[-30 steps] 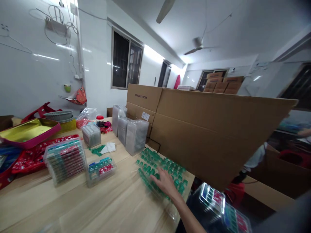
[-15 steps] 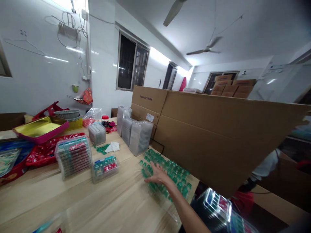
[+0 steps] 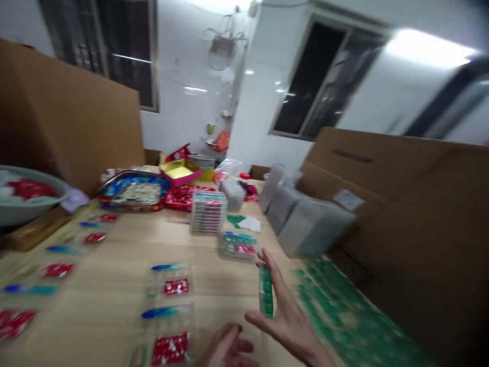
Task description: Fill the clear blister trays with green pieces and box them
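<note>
Holding a green strip [image 3: 266, 293] in my right grip [image 3: 286, 313], I have its ends spanned between thumb below and fingertips above, the gap no wider than the piece itself. It sits raised over the desk [image 3: 110, 290], up and to the right of my left grip [image 3: 232, 349], whose fingers are half curled and parted, with nothing that I can see between them, though blur and the lower edge hide the palm.

I judge the strip light and fairly stiff, perhaps a row of small plastic blocks; its shine suggests a smooth face that could slip if I pinch a corner. Taking hold by the two short ends seems right, with just enough squeeze to keep the row from buckling or parting, if the blocks are loose.

More green pieces [image 3: 328, 300] lie spread to the right of my right grip. Just beyond its fingertips sits a clear case [image 3: 239, 245], and to the left of both grips are red packets [image 3: 176, 286], which look softer.
</note>
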Action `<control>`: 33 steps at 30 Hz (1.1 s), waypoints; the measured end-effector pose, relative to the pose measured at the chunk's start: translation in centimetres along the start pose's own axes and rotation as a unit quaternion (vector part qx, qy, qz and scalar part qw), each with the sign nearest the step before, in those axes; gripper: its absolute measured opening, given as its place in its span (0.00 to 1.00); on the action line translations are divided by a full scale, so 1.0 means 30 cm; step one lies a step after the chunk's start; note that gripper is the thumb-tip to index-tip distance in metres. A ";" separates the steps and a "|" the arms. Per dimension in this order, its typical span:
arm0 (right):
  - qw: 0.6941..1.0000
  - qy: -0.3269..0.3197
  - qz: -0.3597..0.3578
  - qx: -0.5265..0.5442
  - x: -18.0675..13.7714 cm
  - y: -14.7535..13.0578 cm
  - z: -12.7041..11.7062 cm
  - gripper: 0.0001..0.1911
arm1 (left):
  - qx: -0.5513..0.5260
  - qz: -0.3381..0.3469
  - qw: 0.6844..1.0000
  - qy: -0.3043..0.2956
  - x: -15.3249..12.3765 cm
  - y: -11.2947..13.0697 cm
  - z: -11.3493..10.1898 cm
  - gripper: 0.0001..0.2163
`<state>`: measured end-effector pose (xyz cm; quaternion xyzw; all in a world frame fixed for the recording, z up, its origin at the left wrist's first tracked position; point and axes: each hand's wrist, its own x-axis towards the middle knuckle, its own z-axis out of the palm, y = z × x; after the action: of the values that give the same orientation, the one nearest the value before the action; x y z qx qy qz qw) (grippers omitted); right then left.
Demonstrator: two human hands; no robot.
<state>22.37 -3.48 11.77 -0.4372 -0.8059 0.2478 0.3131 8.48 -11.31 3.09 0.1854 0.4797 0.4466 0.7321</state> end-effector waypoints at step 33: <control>0.985 -0.137 -0.051 -0.095 -0.222 0.037 0.607 0.53 | 0.568 0.177 0.693 0.407 -0.176 0.060 -0.559 0.09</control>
<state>12.68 -10.94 -3.30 -0.3854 -0.8820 0.2118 0.1693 -7.68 -17.37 -0.73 0.4473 0.8513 0.2423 0.1283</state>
